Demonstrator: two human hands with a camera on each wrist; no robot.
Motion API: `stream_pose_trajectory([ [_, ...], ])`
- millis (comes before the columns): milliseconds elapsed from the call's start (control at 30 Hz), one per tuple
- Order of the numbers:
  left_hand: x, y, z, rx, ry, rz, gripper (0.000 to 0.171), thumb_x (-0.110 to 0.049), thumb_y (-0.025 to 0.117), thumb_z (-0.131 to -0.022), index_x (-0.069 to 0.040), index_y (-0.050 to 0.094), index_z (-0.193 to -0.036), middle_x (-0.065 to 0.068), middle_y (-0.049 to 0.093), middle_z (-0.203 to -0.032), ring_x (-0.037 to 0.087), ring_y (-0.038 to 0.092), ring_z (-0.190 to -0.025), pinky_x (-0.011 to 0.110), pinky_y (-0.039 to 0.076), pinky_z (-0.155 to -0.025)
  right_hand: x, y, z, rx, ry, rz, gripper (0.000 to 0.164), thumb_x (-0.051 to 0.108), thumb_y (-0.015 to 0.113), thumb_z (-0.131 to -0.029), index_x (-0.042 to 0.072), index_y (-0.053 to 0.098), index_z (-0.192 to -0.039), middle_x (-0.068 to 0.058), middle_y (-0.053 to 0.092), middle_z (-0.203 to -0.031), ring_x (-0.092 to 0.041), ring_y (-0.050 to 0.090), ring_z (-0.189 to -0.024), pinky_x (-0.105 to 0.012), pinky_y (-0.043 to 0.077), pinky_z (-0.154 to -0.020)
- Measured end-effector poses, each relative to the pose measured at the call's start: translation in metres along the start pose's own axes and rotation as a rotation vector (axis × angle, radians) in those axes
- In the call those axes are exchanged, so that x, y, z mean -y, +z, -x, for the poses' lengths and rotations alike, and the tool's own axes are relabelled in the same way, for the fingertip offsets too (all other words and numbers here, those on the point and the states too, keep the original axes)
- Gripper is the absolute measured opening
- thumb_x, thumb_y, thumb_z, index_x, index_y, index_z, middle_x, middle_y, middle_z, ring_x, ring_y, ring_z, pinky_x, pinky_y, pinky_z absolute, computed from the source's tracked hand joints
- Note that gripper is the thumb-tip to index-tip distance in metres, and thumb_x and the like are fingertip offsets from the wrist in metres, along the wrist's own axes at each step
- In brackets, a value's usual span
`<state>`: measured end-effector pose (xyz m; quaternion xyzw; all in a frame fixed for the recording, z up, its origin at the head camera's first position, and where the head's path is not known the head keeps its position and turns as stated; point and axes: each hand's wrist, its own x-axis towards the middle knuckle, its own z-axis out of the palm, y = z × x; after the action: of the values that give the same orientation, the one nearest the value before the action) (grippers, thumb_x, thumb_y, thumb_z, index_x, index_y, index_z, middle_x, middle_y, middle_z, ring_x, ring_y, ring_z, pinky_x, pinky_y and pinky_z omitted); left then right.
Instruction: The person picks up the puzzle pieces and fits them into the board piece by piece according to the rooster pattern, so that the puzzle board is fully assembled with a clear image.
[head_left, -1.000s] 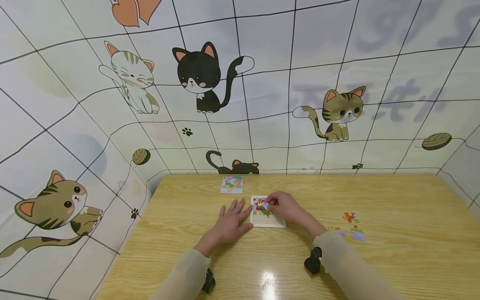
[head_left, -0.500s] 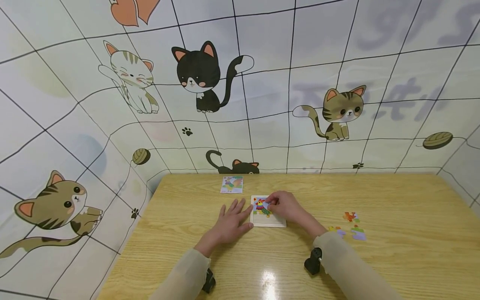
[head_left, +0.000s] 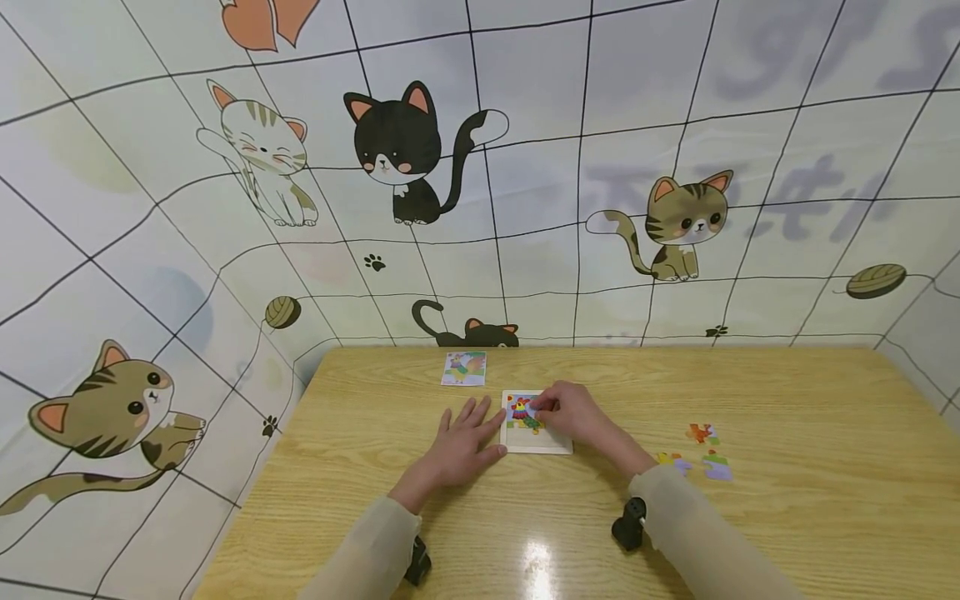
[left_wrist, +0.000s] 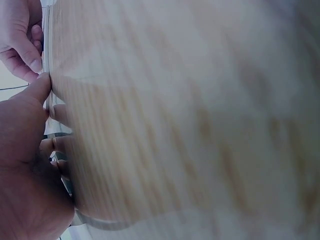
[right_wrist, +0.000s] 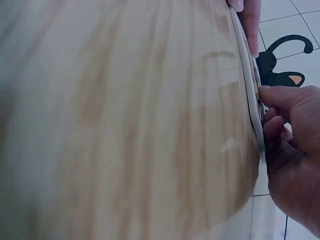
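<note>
The person seems to be fitting a piece into the jigsaw tray (head_left: 551, 447), which lies part-filled on the counter (head_left: 375, 400). At its two o'clock, the right hand (head_left: 573, 414) has fingers and thumb curled, apparently pinching a bluish piece (head_left: 532, 407); the left hand (head_left: 459, 450) spreads flat at nine o'clock, gripping nothing. Next likely calls for pressing the piece flush; three loose pieces (head_left: 717, 467) lie toward four o'clock.

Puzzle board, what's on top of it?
Puzzle pieces picturing a bird lie on the upper left of the board. The right hand covers its upper right, hiding what's there.
</note>
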<state>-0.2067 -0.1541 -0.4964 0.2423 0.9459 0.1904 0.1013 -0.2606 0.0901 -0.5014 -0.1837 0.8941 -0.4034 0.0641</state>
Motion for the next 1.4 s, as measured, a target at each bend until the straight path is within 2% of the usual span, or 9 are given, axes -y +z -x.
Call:
stream_pose_trajectory([
  [300,-0.001,-0.001,0.001,-0.003,0.005,0.008,0.062,-0.043,0.05,-0.108,-0.014,0.036,-0.161,0.017,0.019,-0.169,0.04,0.01,-0.155,0.07,0.005,-0.116,-0.005,-0.004,0.002,0.013,-0.076,-0.01,0.022,0.01,0.084,-0.083,0.001,0.08,-0.103,-0.001,0.061,-0.085,-0.013,0.053,-0.073,-0.027,0.047,-0.065],
  [533,-0.002,-0.002,0.001,-0.003,0.007,0.005,0.062,-0.044,0.049,-0.108,-0.013,0.037,-0.161,0.017,0.019,-0.168,0.04,0.01,-0.155,0.07,0.005,-0.116,0.0,-0.004,0.002,0.039,-0.059,-0.006,0.021,0.007,0.083,-0.085,0.0,0.08,-0.104,-0.001,0.059,-0.086,-0.014,0.052,-0.075,-0.027,0.045,-0.065],
  [833,0.002,0.001,-0.002,-0.018,0.025,0.01,0.062,-0.042,0.05,-0.108,-0.013,0.036,-0.161,0.018,0.019,-0.168,0.041,0.01,-0.155,0.071,0.003,-0.116,-0.002,-0.005,0.003,0.042,-0.091,0.005,0.022,0.008,0.082,-0.086,-0.001,0.078,-0.106,-0.002,0.06,-0.088,-0.014,0.052,-0.076,-0.027,0.046,-0.066],
  [933,0.004,0.005,-0.003,-0.023,0.032,0.001,0.063,-0.043,0.049,-0.107,-0.013,0.036,-0.161,0.019,0.019,-0.168,0.042,0.01,-0.155,0.071,0.003,-0.116,-0.004,-0.008,0.005,0.049,-0.08,-0.041,0.025,0.009,0.08,-0.088,-0.001,0.077,-0.111,-0.003,0.062,-0.091,-0.015,0.054,-0.079,-0.028,0.047,-0.068],
  [1033,0.004,0.006,-0.003,-0.019,0.032,-0.004,0.062,-0.042,0.05,-0.107,-0.013,0.036,-0.161,0.018,0.019,-0.168,0.042,0.01,-0.155,0.071,0.003,-0.116,-0.006,-0.016,0.01,0.075,-0.058,-0.134,0.03,0.011,0.078,-0.091,-0.002,0.073,-0.118,-0.009,0.066,-0.099,-0.017,0.056,-0.082,-0.03,0.047,-0.07],
  [1133,0.003,0.005,-0.003,-0.016,0.036,-0.001,0.062,-0.041,0.05,-0.107,-0.012,0.037,-0.16,0.019,0.019,-0.168,0.043,0.01,-0.155,0.072,0.003,-0.115,-0.009,-0.027,0.016,0.103,-0.05,-0.194,0.034,0.013,0.077,-0.093,-0.002,0.07,-0.123,-0.012,0.067,-0.104,-0.018,0.056,-0.081,-0.029,0.047,-0.067],
  [1267,0.002,0.004,-0.002,-0.015,0.04,0.003,0.062,-0.04,0.05,-0.107,-0.012,0.036,-0.161,0.02,0.018,-0.168,0.043,0.01,-0.155,0.072,0.003,-0.115,-0.019,-0.05,0.027,0.142,-0.082,-0.191,0.037,0.013,0.077,-0.094,-0.003,0.068,-0.125,-0.014,0.067,-0.104,-0.017,0.057,-0.077,-0.028,0.047,-0.061],
  [1400,0.001,0.001,0.0,-0.018,0.042,-0.014,0.062,-0.04,0.051,-0.108,-0.011,0.037,-0.16,0.02,0.02,-0.168,0.044,0.012,-0.154,0.073,0.006,-0.115,-0.035,-0.079,0.04,0.144,-0.102,-0.178,0.038,0.012,0.075,-0.095,-0.006,0.066,-0.127,-0.016,0.066,-0.106,-0.02,0.063,-0.083,-0.03,0.052,-0.064],
])
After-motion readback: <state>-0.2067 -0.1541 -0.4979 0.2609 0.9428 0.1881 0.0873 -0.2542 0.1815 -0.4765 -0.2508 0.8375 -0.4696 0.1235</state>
